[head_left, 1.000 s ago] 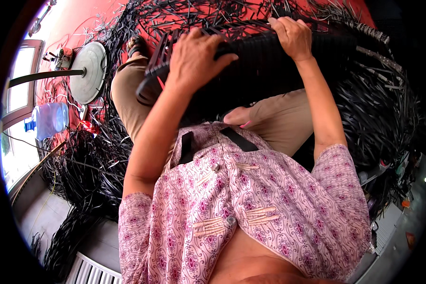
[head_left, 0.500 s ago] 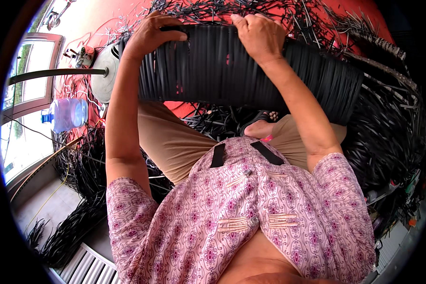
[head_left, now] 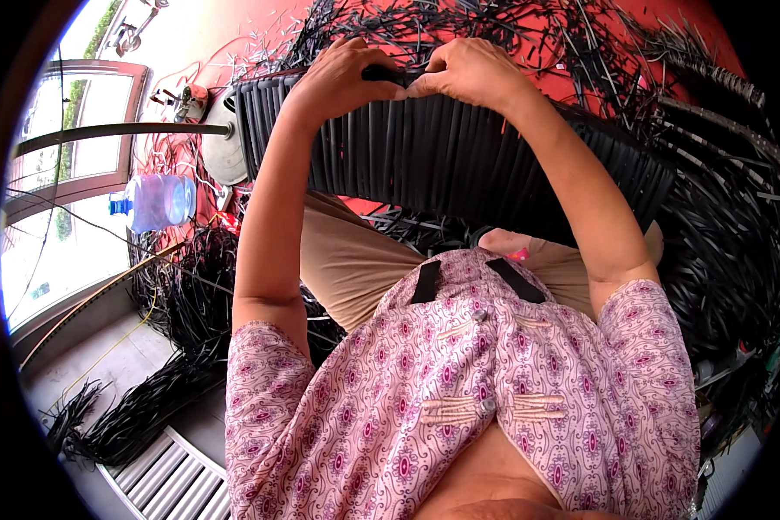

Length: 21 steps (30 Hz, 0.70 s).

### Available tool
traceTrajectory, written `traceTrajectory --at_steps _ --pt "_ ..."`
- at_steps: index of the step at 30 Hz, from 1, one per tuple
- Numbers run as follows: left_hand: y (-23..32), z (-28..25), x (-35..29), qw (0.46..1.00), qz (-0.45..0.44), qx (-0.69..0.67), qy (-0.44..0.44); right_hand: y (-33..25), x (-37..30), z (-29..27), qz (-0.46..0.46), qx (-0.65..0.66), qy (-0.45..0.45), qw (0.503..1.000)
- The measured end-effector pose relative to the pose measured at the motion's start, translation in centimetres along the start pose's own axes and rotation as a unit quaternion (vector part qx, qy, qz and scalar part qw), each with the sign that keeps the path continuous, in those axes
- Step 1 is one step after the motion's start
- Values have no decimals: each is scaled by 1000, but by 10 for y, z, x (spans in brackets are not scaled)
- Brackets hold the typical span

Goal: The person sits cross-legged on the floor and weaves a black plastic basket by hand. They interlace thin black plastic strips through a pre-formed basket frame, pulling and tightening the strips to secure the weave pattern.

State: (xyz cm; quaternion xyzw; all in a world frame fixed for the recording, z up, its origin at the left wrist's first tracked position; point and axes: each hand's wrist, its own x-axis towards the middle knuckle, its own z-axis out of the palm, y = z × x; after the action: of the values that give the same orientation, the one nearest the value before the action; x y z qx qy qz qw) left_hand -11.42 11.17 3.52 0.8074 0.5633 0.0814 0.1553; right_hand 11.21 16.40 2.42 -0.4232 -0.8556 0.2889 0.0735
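Observation:
A long panel (head_left: 425,156), closely wound with flat black plastic strips, lies across in front of my knees, with small gaps between some strips. My left hand (head_left: 342,82) bends over its far edge, thumb on the near side. Close beside it, my right hand (head_left: 477,74) curls over the same edge, and the two thumbs almost meet. Both hands are closed on the edge; most fingertips are hidden behind it. Whether a single loose strip is pinched between them cannot be made out.
Loose black strips (head_left: 529,35) litter the red floor (head_left: 702,39) beyond the panel. A big pile of strips (head_left: 728,251) rises at the right, with another bundle (head_left: 147,407) at the lower left. A clear blue water jug (head_left: 160,204) and a grey round base (head_left: 225,143) with a pole stand left.
My hands have come together along the panel's far edge, the left moving right until the thumbs nearly touch. The whole view has shifted slightly, and the panel sits a little further right.

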Motion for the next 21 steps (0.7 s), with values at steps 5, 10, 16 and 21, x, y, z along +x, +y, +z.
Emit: traceTrajectory --at_steps 5,10,16,21 --pt "-5 -11 24 993 17 -36 -111 15 10 -1 7 46 -32 998" --pt "-18 -2 26 981 -2 -145 -126 8 18 10 -24 39 16 999" --pt "-31 0 25 947 -32 -281 -151 16 27 23 51 306 -52 949" --pt "-25 0 13 981 46 -170 -77 25 27 31 23 436 -83 896"
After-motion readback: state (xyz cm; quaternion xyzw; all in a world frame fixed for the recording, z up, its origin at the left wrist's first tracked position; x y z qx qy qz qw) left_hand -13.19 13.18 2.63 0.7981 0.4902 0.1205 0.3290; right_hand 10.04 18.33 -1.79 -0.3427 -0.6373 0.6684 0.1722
